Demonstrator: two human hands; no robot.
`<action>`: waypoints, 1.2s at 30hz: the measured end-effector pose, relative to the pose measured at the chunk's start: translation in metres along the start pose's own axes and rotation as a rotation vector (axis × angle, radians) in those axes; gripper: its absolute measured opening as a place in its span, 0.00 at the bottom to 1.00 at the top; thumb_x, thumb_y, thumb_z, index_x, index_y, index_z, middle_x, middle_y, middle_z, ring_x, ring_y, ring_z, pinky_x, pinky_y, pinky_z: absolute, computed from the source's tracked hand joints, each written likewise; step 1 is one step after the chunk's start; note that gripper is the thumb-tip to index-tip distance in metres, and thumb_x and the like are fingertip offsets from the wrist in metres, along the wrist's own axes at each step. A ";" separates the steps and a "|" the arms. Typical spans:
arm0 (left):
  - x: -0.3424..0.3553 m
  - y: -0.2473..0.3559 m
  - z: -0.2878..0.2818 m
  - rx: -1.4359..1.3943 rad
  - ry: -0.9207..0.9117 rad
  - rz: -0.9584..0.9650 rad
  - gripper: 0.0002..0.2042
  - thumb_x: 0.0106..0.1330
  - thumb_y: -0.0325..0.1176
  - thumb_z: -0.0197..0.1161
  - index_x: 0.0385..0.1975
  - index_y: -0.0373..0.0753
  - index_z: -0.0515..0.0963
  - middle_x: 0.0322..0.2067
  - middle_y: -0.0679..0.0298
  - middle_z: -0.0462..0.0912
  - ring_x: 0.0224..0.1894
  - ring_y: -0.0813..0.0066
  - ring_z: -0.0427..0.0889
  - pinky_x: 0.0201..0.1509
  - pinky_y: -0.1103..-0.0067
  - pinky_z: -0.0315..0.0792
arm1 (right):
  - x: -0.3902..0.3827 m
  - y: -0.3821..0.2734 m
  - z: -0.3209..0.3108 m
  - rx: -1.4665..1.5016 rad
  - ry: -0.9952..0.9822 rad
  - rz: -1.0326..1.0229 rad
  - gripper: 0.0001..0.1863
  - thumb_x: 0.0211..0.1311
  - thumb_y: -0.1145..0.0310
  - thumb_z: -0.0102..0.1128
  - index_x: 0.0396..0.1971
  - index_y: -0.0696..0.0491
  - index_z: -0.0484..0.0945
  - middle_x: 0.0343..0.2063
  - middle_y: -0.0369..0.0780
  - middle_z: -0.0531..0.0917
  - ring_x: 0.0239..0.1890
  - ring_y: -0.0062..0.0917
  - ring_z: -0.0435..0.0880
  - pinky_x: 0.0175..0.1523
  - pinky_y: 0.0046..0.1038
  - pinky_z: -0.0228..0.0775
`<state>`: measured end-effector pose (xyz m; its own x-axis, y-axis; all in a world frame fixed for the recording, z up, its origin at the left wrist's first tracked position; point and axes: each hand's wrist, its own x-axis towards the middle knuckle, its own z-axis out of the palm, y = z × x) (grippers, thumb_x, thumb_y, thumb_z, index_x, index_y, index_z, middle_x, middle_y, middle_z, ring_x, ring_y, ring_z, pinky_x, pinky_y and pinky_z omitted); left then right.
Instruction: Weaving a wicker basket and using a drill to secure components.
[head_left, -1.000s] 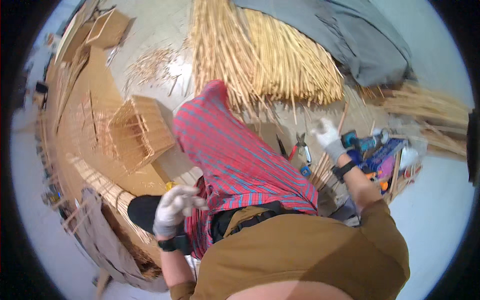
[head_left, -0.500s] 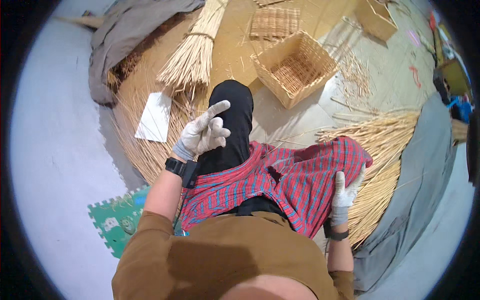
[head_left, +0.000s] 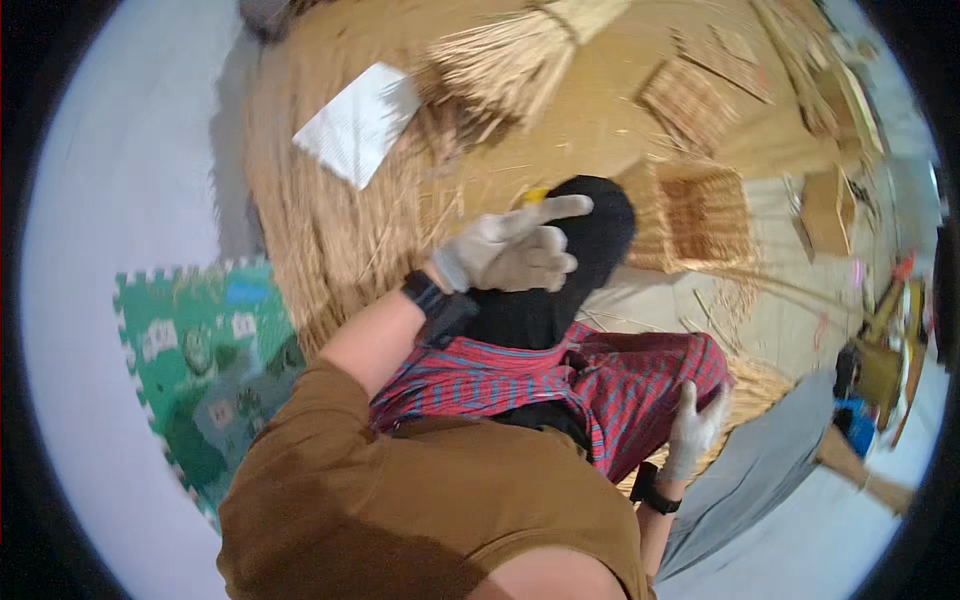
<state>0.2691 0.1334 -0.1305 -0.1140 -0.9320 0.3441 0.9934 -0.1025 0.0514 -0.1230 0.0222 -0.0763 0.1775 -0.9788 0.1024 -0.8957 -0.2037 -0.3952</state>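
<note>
My left hand (head_left: 515, 250), in a pale work glove, is held over my black-covered knee (head_left: 603, 215). Its index finger points out while the others are loosely bent, and no object shows in it. Lower at the right, my gloved right hand (head_left: 695, 435) rests against the red plaid cloth (head_left: 650, 370) over my other leg, thumb and fingers apart. Just beyond the black knee stands a rectangular woven basket (head_left: 643, 215). Past my left hand, long straw-coloured stalks (head_left: 325, 230) cover the floor, with a white sheet (head_left: 357, 125) lying on them.
A tied stalk bundle (head_left: 520, 60) lies at the far side, near flat woven panels (head_left: 690, 105). A tan box (head_left: 828, 212) stands at right. More stalks (head_left: 758, 390) and grey cloth (head_left: 755, 465) lie beyond my right hand. At left is a green foam mat (head_left: 200, 350).
The view has swung left, so the basket and bundle appear further right and more of the green mat shows. Both hands keep nearly the same pose.
</note>
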 end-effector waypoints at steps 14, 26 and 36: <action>-0.322 -0.007 -0.108 0.822 1.960 0.334 0.14 0.69 0.25 0.54 0.53 0.34 0.76 0.38 0.59 0.84 0.39 0.69 0.84 0.45 0.75 0.78 | -0.020 -0.251 0.072 0.242 -1.640 0.031 0.13 0.71 0.64 0.56 0.47 0.56 0.83 0.18 0.33 0.81 0.17 0.12 0.75 0.23 0.16 0.68; -0.358 0.004 -0.141 0.923 2.413 -0.011 0.26 0.74 0.56 0.43 0.56 0.41 0.74 0.46 0.49 0.82 0.48 0.47 0.82 0.51 0.59 0.75 | -0.044 -0.245 0.087 0.390 -1.505 0.104 0.12 0.71 0.64 0.57 0.46 0.55 0.84 0.16 0.34 0.81 0.13 0.11 0.72 0.18 0.16 0.62; -0.386 -0.021 -0.184 0.889 2.292 0.266 0.19 0.75 0.46 0.47 0.53 0.39 0.73 0.50 0.50 0.77 0.48 0.50 0.77 0.53 0.63 0.70 | -0.049 -0.261 0.093 0.282 -1.461 0.161 0.12 0.71 0.65 0.57 0.44 0.55 0.84 0.16 0.35 0.81 0.11 0.12 0.73 0.16 0.17 0.63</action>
<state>0.2945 0.4310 -0.4366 0.7266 0.2725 -0.6307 0.6784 -0.4294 0.5961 0.1400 0.1211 -0.0626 0.4800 -0.1136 -0.8699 -0.8689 0.0753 -0.4892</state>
